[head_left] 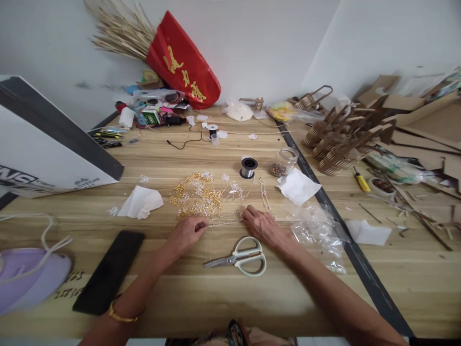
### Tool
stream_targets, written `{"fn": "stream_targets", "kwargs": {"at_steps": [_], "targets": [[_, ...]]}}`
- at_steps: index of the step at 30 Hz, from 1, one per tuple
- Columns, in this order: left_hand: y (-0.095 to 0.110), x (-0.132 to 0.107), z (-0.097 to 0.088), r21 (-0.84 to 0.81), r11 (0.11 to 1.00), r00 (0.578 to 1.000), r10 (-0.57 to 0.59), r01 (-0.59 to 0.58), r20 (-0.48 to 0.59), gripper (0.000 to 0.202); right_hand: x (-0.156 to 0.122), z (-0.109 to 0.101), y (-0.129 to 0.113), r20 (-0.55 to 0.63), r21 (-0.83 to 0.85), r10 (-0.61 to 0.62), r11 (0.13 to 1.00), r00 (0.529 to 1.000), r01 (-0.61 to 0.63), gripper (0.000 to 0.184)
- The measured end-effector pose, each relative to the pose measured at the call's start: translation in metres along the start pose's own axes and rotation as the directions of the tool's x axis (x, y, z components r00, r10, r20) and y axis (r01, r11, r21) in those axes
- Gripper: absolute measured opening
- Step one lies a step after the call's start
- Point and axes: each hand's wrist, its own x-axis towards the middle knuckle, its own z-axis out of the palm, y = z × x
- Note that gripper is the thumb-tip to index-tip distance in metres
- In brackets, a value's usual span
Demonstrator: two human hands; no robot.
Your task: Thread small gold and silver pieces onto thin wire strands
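My left hand [189, 234] is closed in a pinch at one end of a thin, pale, chain-like strand [225, 223]. At its other end, the fingers of my right hand [262, 225] are curled down onto it, close to the tabletop. Just beyond my left hand spreads a pile of small gold and silver beads or findings [201, 199]. Thin silver pieces [236, 191] lie loose beside that pile. Another pale chain [264, 192] runs away from my right hand. White-handled scissors [239, 258] rest below both hands, blades pointing left.
A wire spool [248, 167], a glass jar of beads [284, 163] and white paper [298, 186] stand beyond my hands. Clear plastic bags [320, 238] lie right of my right arm. On the left are a black phone [109, 271] and a folded tissue [140, 202]. Small woven baskets [334, 149] crowd the right.
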Motion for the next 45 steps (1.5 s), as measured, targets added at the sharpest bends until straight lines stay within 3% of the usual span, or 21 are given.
{"fn": "stream_targets", "kwargs": {"at_steps": [16,23,30,37,45], "targets": [[-0.008,-0.018,-0.001,0.06,0.996,0.998,-0.065,0.063,0.027,0.009,-0.001,-0.007,0.004,-0.044,0.114,-0.009,0.993,0.999,0.014,0.02],[-0.007,-0.022,-0.003,0.058,0.994,0.995,-0.097,0.095,0.018,0.008,0.001,-0.023,0.015,-0.003,0.119,0.104,0.987,0.995,-0.103,0.018],[-0.012,-0.021,-0.001,0.064,0.997,0.999,-0.037,0.039,-0.025,0.01,0.011,-0.023,0.008,0.054,0.063,0.085,0.994,0.995,-0.088,0.018],[-0.02,-0.022,0.005,0.112,0.988,0.994,0.106,-0.105,-0.007,0.015,0.019,-0.018,-0.005,0.06,0.045,0.161,0.986,0.985,-0.163,0.022],[-0.027,-0.025,0.007,0.178,0.972,0.988,0.151,-0.155,0.038,0.017,0.02,-0.009,0.008,0.064,0.144,0.228,0.961,0.972,-0.235,0.015]]}}
